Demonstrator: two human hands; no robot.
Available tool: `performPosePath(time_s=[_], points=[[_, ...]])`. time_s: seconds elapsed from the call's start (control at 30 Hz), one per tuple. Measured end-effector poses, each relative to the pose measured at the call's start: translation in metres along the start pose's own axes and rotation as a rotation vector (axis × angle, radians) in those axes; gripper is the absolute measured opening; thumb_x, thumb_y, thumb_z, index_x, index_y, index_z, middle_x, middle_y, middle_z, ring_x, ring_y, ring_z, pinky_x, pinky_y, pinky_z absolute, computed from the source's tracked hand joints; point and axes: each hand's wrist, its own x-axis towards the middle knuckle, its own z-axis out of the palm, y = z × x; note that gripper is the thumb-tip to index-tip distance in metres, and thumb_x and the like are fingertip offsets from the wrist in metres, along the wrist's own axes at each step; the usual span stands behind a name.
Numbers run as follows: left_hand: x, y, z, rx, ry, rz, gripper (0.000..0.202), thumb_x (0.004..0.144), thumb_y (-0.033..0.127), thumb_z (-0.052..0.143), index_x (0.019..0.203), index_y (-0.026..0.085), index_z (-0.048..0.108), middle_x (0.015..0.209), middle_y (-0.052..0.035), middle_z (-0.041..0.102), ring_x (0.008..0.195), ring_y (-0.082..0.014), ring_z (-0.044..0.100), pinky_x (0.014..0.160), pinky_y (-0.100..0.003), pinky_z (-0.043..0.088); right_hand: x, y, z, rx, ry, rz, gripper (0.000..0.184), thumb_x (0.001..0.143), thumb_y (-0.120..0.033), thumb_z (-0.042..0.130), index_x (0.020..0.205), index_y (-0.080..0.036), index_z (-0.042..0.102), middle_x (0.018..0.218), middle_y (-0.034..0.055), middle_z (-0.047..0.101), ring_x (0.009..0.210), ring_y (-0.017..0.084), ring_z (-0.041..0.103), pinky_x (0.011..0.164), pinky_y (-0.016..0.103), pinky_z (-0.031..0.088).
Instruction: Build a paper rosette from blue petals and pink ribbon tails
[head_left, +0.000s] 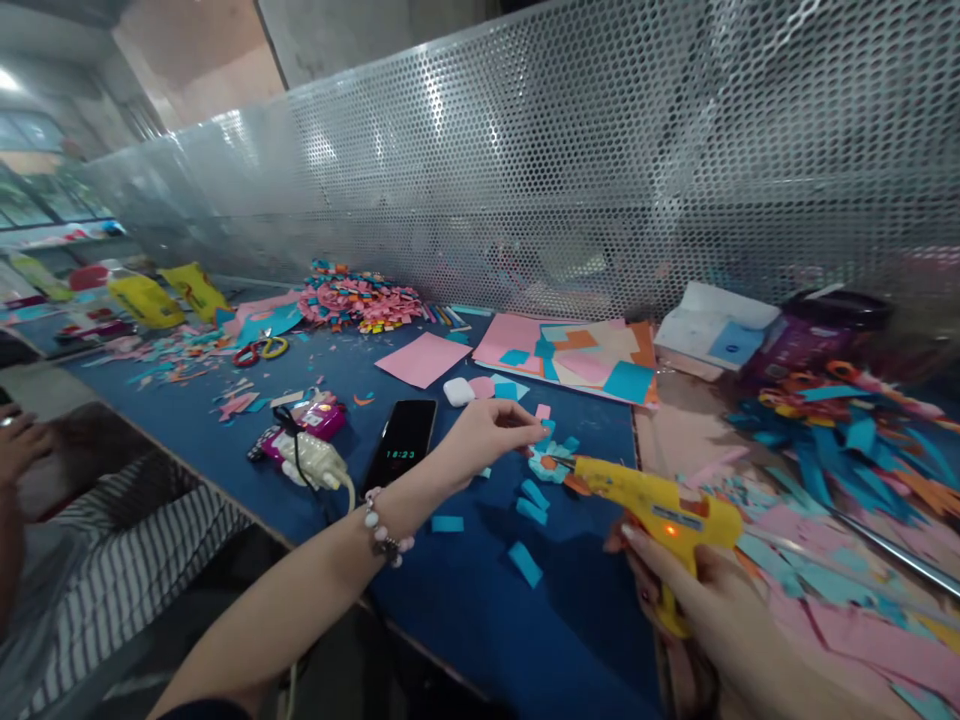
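My right hand (690,590) is wrapped around the handle of a yellow glue gun (645,490), whose small orange light glows. The gun's nozzle points left and meets a small light-blue and orange paper piece (551,463) on the table. Above that piece, my left hand (499,430) has thumb and fingers pinched together at a small blue paper strip (549,426). Several loose blue paper strips (525,563) lie just below the nozzle. A beaded bracelet (386,525) circles my left wrist.
A phone (405,440) and a white-and-purple power strip (315,450) lie left of my left arm. Behind are pink paper (424,360), scissors (260,350) and a heap of paper curls (360,300). A perforated metal panel (525,170) stands at the back. Another person's hand (22,445) is at far left.
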Motion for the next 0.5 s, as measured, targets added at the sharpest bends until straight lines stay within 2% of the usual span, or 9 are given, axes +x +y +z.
performPosePath(time_s=[0.17, 0.33, 0.5], points=[[-0.0004, 0.0031, -0.0005, -0.022, -0.002, -0.019, 0.024, 0.068, 0.033, 0.075, 0.077, 0.013, 0.067, 0.073, -0.0039, 0.064, 0.065, -0.0126, 0.061, 0.066, -0.028, 0.051, -0.0044, -0.0039, 0.0040, 0.026, 0.116, -0.047, 0.040, 0.066, -0.055, 0.072, 0.075, -0.016, 0.066, 0.055, 0.0014, 0.057, 0.038, 0.011, 0.046, 0.032, 0.024, 0.034], [-0.0026, 0.0072, 0.0013, 0.003, 0.010, -0.056, 0.025, 0.067, 0.036, 0.076, 0.074, 0.013, 0.068, 0.072, -0.0037, 0.063, 0.068, -0.0134, 0.058, 0.064, -0.027, 0.049, -0.0052, -0.0039, 0.0074, 0.010, 0.086, -0.025, 0.047, 0.065, -0.063, 0.069, 0.070, -0.016, 0.063, 0.045, -0.0040, 0.045, 0.035, 0.010, 0.041, 0.033, 0.022, 0.031], [-0.0052, 0.0085, 0.0016, 0.101, -0.002, -0.057, 0.024, 0.067, 0.035, 0.074, 0.074, 0.013, 0.070, 0.071, -0.0034, 0.064, 0.065, -0.0122, 0.055, 0.061, -0.025, 0.043, -0.0066, -0.0082, 0.0097, -0.060, 0.102, 0.011, 0.053, 0.059, -0.070, 0.066, 0.062, -0.017, 0.060, 0.043, -0.0035, 0.046, 0.037, 0.009, 0.042, 0.036, 0.023, 0.032]])
